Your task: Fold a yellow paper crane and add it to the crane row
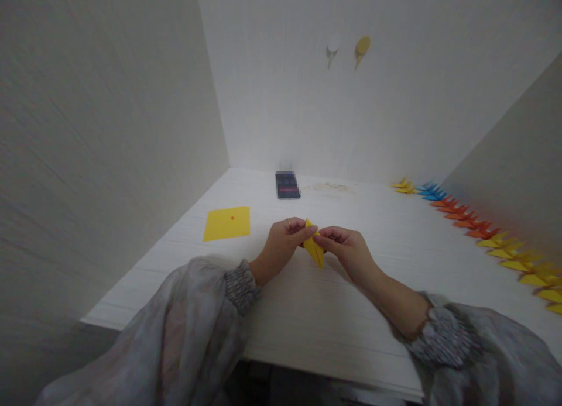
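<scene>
A small piece of folded yellow origami paper (pixel 315 253), narrow and diamond-shaped, is held up over the white table between both hands. My left hand (pixel 281 242) pinches its left side, thumb laid across the front; a ring shows on one finger. From the other side my right hand (pixel 345 245) grips its right edge between thumb and fingers. The lower tip of the paper points down toward me. Parts of the fingers behind the paper are hidden. To the left lies a flat yellow paper sheet (pixel 226 223) with a small red dot on it.
A dark phone (pixel 287 185), partly pixelated, lies at the back of the white table (pixel 342 324). Along the right side runs a row of folded paper cranes, with yellow (pixel 522 260), orange (pixel 461 213) and blue ones (pixel 431 191). Walls enclose the table; two hooks (pixel 362 45) hang behind.
</scene>
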`<move>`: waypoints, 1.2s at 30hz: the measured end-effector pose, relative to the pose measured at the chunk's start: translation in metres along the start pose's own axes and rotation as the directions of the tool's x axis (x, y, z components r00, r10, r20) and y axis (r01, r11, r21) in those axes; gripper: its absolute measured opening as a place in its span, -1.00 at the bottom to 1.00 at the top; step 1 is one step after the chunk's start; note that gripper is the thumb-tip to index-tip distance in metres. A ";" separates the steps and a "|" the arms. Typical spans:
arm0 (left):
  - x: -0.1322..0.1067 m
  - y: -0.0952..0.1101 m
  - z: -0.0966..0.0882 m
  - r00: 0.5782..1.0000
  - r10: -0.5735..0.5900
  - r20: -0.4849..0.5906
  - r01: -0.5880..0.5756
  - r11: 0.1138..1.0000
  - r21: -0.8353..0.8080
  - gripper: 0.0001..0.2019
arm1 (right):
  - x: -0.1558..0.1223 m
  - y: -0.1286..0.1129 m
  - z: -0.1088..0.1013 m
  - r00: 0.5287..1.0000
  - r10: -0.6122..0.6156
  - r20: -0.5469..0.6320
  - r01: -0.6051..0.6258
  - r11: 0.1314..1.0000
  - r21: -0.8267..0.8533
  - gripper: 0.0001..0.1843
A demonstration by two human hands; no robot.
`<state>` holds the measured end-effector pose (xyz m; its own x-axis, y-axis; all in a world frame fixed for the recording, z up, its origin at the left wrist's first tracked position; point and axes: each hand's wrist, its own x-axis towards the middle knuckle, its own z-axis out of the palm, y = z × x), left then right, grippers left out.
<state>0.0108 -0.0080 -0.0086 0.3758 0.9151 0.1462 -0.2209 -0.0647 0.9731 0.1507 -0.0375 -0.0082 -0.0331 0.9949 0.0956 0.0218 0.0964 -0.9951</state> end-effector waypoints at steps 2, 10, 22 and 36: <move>0.000 0.001 0.000 1.000 0.003 -0.018 -0.002 1.000 0.029 -0.74 | 0.000 0.000 0.001 1.000 0.005 0.004 -0.005 1.000 0.006 -0.79; 0.000 -0.001 0.001 0.998 0.018 -0.060 -0.018 1.000 -0.011 -0.73 | 0.000 0.003 0.004 1.000 0.020 -0.003 -0.020 0.997 0.071 -0.83; 0.000 -0.001 -0.001 0.999 -0.001 -0.049 0.005 0.997 0.082 -0.71 | -0.002 -0.003 0.004 0.999 0.050 0.001 -0.050 0.992 0.120 -0.81; -0.001 -0.001 -0.001 0.995 -0.047 -0.087 0.037 0.993 -0.110 -0.69 | -0.001 -0.003 0.002 0.999 0.010 -0.031 -0.011 1.000 -0.029 -0.79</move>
<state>0.0097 -0.0084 -0.0094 0.3064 0.9481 0.0847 -0.3045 0.0133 0.9524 0.1490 -0.0387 -0.0051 -0.0018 0.9962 0.0866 0.0507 0.0866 -0.9950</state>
